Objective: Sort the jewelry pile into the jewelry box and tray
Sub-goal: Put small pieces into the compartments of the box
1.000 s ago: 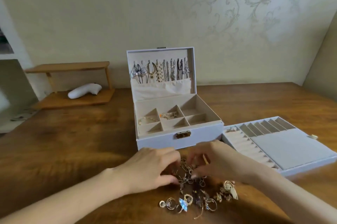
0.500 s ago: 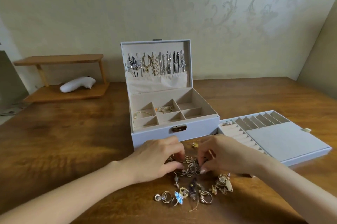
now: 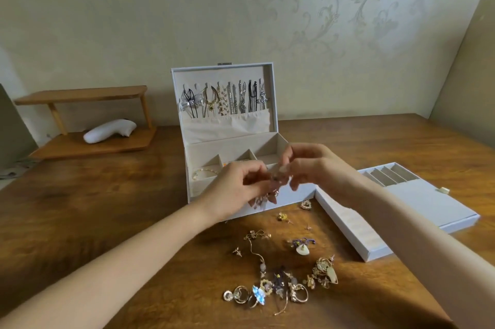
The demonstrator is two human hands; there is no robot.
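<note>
Two hands hold a dangling piece [image 3: 268, 192] up in front of the open jewelry box [image 3: 203, 149].
The left hand [image 3: 235, 190] and right hand [image 3: 317, 167] both pinch the blurred piece between fingertips. It hangs nearly upright, with its long axis running top to bottom and its lower end slanting slightly left toward the table [image 3: 107, 208]. The jewelry pile [image 3: 281, 284] lies spread below, and the tray [image 3: 417, 202] sits just right of the box.
</note>
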